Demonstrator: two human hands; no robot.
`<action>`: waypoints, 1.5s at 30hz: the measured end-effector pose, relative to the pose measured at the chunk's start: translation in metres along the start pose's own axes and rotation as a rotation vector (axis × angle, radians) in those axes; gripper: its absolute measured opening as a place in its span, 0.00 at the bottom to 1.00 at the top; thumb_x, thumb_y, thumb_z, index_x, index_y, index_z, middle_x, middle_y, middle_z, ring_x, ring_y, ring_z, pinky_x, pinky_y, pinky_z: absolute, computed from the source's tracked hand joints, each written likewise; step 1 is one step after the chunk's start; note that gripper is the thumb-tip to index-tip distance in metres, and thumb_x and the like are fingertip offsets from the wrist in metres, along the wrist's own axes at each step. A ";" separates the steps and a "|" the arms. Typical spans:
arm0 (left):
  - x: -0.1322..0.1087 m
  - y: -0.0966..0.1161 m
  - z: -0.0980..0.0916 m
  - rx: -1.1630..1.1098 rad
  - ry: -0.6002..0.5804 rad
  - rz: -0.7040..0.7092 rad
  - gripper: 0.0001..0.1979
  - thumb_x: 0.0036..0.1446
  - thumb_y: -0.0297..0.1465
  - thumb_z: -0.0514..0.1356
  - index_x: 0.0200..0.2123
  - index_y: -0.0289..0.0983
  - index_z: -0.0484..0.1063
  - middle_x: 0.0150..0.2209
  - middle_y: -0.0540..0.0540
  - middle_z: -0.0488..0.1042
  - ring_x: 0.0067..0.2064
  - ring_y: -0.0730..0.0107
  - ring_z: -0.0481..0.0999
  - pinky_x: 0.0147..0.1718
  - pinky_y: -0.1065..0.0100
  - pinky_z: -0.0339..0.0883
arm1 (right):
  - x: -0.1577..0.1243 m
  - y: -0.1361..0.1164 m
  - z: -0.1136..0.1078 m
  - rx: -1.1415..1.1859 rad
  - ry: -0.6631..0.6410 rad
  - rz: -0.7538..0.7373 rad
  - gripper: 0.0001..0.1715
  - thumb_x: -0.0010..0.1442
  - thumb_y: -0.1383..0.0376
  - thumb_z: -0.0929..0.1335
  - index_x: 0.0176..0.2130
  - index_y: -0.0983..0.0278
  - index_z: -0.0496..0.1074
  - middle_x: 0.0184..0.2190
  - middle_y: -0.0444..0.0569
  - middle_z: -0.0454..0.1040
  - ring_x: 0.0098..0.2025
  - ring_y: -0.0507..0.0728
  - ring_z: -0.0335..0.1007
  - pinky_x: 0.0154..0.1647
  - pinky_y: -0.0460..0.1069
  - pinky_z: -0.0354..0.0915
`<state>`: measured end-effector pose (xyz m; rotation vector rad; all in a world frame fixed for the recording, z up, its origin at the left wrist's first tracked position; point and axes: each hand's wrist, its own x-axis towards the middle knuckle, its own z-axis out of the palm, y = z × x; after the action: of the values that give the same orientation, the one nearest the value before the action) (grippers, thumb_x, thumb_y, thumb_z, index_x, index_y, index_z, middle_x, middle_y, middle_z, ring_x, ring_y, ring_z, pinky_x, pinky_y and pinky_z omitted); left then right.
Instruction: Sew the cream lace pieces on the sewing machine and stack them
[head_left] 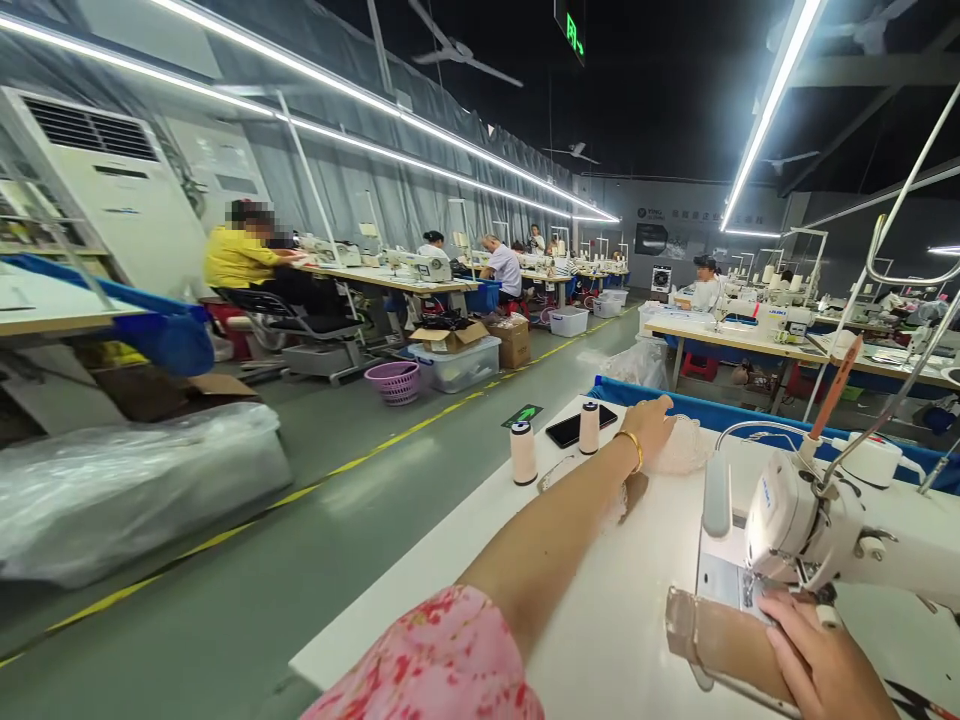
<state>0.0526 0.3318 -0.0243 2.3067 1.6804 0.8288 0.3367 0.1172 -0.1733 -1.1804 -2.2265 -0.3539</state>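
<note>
My left hand [651, 425] reaches far across the white table [480, 540] and rests on a pile of pale lace pieces [682, 447], fingers curled over its edge; a gold bangle is on the wrist. My right hand [814, 655] lies at the bottom right with fingers pressing a beige fabric piece [724, 640] flat beside the needle of the white sewing machine [832, 525]. Two cream thread spools [523, 452] and a black phone [580, 426] stand left of the left hand.
A grey aisle with a yellow line [300, 492] runs on the left. A plastic-wrapped bundle [127, 490] lies on the floor. Other people sit at sewing tables across the aisle and ahead. Boxes, bins and a pink basket [394, 381] sit by the far tables.
</note>
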 end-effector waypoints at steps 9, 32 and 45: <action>-0.088 -0.065 -0.054 -0.027 -0.084 -0.055 0.13 0.65 0.38 0.57 0.30 0.39 0.63 0.28 0.52 0.69 0.32 0.67 0.69 0.30 0.67 0.57 | -0.005 -0.003 -0.003 0.025 -0.021 0.051 0.20 0.75 0.58 0.61 0.54 0.58 0.78 0.50 0.52 0.83 0.48 0.64 0.82 0.45 0.56 0.79; -0.175 -0.059 -0.044 0.012 -0.152 0.117 0.06 0.61 0.30 0.56 0.32 0.39 0.70 0.36 0.44 0.78 0.42 0.57 0.74 0.47 0.58 0.65 | -0.008 -0.004 0.004 0.084 -0.046 0.144 0.20 0.76 0.57 0.61 0.55 0.56 0.79 0.52 0.52 0.82 0.52 0.64 0.80 0.50 0.57 0.78; -0.185 0.046 0.003 -0.301 -0.485 0.322 0.09 0.63 0.38 0.61 0.41 0.39 0.73 0.40 0.45 0.78 0.42 0.59 0.75 0.41 0.63 0.65 | 0.026 -0.051 -0.048 0.407 -0.246 0.272 0.17 0.78 0.57 0.61 0.50 0.58 0.77 0.44 0.50 0.78 0.46 0.61 0.71 0.47 0.56 0.69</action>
<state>0.0529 0.1464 -0.0684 2.3403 0.9353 0.4697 0.3012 0.0817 -0.1174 -1.3249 -2.1571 0.3571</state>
